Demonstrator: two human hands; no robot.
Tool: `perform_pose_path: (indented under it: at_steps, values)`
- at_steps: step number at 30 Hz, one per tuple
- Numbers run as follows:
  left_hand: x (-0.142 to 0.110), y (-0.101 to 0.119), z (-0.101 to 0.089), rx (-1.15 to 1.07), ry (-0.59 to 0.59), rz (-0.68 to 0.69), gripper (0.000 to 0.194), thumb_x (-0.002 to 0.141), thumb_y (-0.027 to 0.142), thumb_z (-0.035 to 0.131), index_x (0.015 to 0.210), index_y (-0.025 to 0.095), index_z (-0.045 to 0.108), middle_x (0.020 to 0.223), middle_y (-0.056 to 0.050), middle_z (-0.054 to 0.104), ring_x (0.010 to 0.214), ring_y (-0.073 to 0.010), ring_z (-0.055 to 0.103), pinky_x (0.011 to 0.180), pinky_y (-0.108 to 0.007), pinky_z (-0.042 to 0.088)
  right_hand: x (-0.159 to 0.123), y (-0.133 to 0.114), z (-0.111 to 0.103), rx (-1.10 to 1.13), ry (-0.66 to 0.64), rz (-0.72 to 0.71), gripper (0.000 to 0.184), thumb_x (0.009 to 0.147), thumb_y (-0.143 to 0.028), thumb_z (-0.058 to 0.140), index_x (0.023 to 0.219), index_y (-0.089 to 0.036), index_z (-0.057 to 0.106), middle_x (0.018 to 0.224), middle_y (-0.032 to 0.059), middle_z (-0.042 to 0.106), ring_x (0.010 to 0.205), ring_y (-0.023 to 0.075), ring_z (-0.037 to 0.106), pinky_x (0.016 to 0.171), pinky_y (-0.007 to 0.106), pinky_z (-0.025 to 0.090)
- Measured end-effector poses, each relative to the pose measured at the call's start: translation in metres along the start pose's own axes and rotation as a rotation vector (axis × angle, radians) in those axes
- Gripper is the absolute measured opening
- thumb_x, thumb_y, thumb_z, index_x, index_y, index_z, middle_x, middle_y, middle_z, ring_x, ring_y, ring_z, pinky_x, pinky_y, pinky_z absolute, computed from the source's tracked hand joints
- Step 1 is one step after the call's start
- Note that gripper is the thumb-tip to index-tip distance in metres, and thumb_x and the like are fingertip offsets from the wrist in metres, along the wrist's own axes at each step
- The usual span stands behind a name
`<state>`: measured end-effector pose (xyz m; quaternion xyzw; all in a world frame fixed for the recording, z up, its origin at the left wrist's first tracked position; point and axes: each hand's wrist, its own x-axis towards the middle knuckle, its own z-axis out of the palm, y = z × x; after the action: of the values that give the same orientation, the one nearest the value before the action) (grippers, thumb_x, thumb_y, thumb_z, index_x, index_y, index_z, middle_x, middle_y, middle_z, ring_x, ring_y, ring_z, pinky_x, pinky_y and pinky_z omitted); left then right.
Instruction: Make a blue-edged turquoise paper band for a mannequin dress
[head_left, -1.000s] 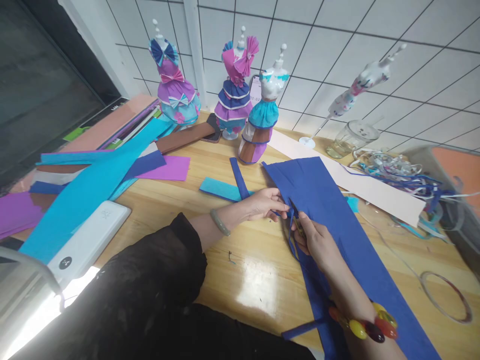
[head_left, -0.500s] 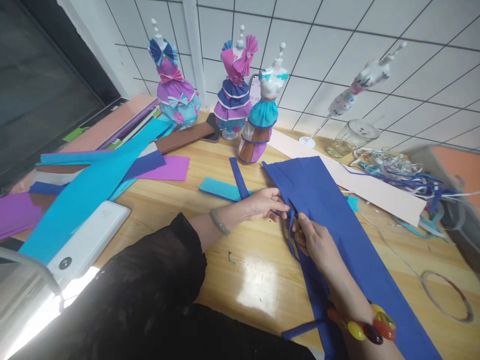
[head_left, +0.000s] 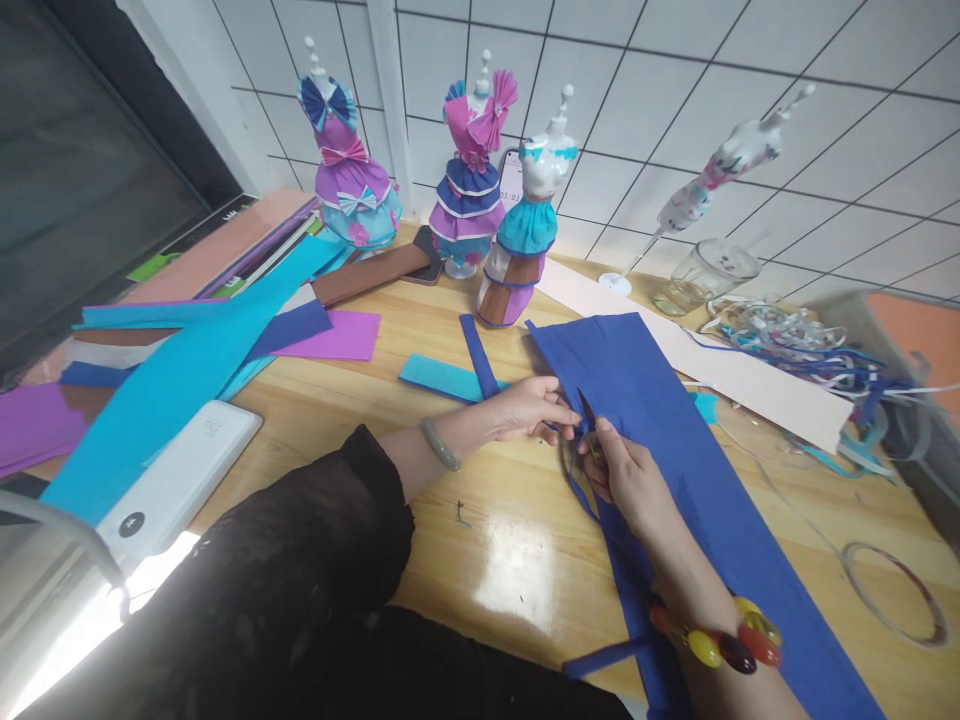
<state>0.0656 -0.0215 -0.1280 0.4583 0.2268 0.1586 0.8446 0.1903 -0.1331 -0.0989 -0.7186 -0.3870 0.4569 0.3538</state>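
- The left hand [head_left: 532,410] pinches a narrow blue strip [head_left: 581,495] between thumb and fingers; the strip hangs in a thin loop towards the near side.
- The right hand [head_left: 626,470] is curled round the handles of small scissors [head_left: 586,405], their dark, pointed blades just beside the left fingertips.
- The blue sheet [head_left: 690,450], matt and lightly creased, runs from the centre to the near right, partly under the right forearm; whether it is cloth or paper, I cannot tell.
- The tabletop [head_left: 442,580] is pale, glossy wood with visible grain.
- On the far side stand three glossy white dress forms in ruffled skirts, the left one [head_left: 349,170] with pleated bows; an undressed form [head_left: 720,175] leans further right.
- An upright phone [head_left: 511,180] behind them shows the digits "03:03".
- At left, a smooth turquoise strip [head_left: 202,370] lies across folded pieces, beside a white, round-cornered slab [head_left: 202,455] whose faint display is unreadable.
- Far right: a clear jar [head_left: 705,275] and tangled ribbon-like scraps [head_left: 795,340].
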Motion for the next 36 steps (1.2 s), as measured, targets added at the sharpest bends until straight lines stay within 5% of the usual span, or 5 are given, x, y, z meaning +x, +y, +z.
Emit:
perform_pose_path:
  at_steps: [27, 36]
  values:
    - [-0.0009, 0.0012, -0.0018, -0.005, -0.035, 0.014, 0.022, 0.075, 0.019, 0.066, 0.09, 0.015, 0.051, 0.076, -0.001, 0.06, 0.06, -0.0105, 0.062, 0.044, -0.017, 0.043, 0.0034, -0.0014, -0.0028, -0.02, 0.019, 0.054, 0.045, 0.08, -0.062, 0.043, 0.066, -0.02, 0.047, 0.039, -0.0078, 0.033, 0.032, 0.0077, 0.028, 0.034, 0.023, 0.021]
    - [0.0063, -0.0018, -0.0052, -0.074, 0.127, 0.116, 0.014, 0.076, 0.014, 0.06, 0.086, 0.015, 0.05, 0.071, 0.001, 0.057, 0.054, -0.0083, 0.059, 0.039, -0.015, 0.042, 0.0019, 0.001, -0.0074, -0.093, -0.001, 0.026, 0.048, 0.08, -0.065, 0.042, 0.065, -0.02, 0.048, 0.041, -0.0078, 0.031, 0.035, 0.0076, 0.027, 0.037, 0.023, 0.022]
